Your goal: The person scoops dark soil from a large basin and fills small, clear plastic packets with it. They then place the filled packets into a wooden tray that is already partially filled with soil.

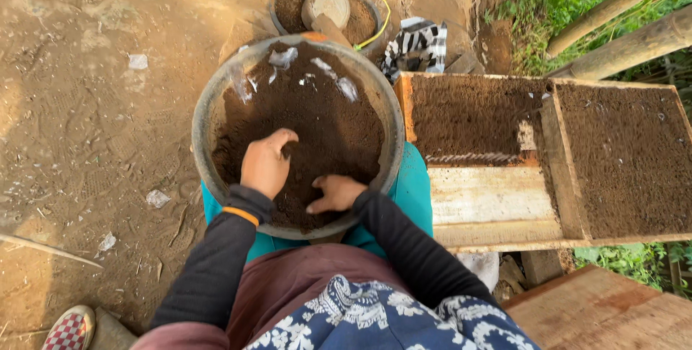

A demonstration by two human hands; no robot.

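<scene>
Your left hand curls, gripping soil; your right hand lies open. Pressing the basin's near rim could tip it.

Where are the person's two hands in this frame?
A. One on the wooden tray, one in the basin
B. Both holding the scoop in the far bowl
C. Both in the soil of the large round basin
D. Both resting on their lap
C: the left hand and right hand both rest on the dark soil inside the basin.
</scene>
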